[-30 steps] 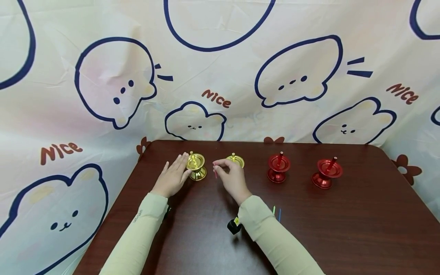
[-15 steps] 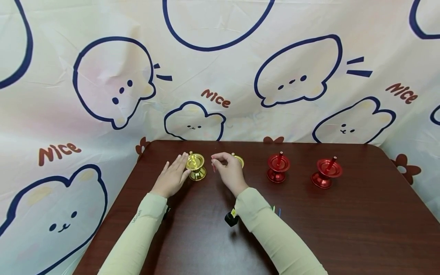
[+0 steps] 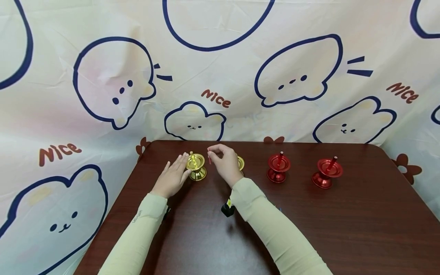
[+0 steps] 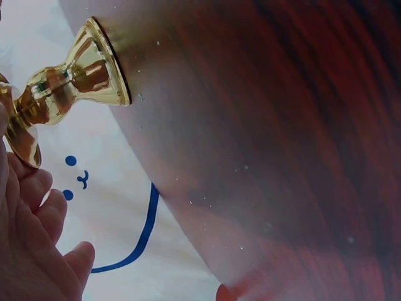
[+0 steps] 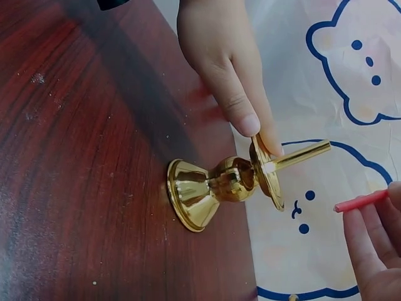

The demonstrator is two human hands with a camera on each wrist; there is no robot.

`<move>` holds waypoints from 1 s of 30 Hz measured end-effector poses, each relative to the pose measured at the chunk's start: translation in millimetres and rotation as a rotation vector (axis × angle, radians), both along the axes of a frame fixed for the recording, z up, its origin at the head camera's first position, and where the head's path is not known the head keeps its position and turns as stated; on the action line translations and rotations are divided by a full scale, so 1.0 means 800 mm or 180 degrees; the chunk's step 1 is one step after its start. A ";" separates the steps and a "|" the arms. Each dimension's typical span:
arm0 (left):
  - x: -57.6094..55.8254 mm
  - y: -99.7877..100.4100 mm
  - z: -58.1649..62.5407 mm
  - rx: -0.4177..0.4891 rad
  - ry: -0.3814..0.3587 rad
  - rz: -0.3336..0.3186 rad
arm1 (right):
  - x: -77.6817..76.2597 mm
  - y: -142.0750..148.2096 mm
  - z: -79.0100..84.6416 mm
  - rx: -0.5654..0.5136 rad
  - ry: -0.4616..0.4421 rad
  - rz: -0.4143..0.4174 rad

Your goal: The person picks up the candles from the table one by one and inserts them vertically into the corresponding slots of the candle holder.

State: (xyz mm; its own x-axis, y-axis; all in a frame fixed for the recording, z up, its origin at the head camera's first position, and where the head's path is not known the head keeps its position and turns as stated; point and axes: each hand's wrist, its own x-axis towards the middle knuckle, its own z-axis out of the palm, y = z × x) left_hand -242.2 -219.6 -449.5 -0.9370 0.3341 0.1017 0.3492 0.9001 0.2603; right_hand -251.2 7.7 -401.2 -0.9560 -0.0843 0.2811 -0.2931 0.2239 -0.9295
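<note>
In the head view, my left hand lies beside the left gold candle holder, its fingers straight. In the right wrist view, the thumb and a finger touch the rim of the dish, and a thin gold tube rises from its centre. My right hand pinches a thin pink-red candle between thumb and fingertips. The candle's free end is near the tube but apart from it. From the left wrist view, fingers reach the underside of the gold dish; the rest of that hand is cut off.
A second gold candle holder stands partly behind my right hand. Two red candle holders stand further right on the dark wooden table. A blue stick is mostly hidden by the right sleeve. A patterned cloth hangs behind.
My right hand has moved left and slightly away from me with the candle, toward the left gold candle holder. My left hand has stayed in place.
</note>
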 end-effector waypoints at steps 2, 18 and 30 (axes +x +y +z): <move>-0.001 0.001 0.000 0.0006 0.0002 -0.0006 | -0.002 0.000 0.001 0.0023 0.0006 -0.0001; -0.005 -0.002 -0.003 0.0005 -0.0042 -0.0008 | -0.015 -0.013 0.000 0.0023 0.0064 -0.0065; -0.005 -0.002 -0.004 0.0001 -0.0043 -0.0017 | -0.018 -0.032 0.005 0.0004 0.0233 -0.0033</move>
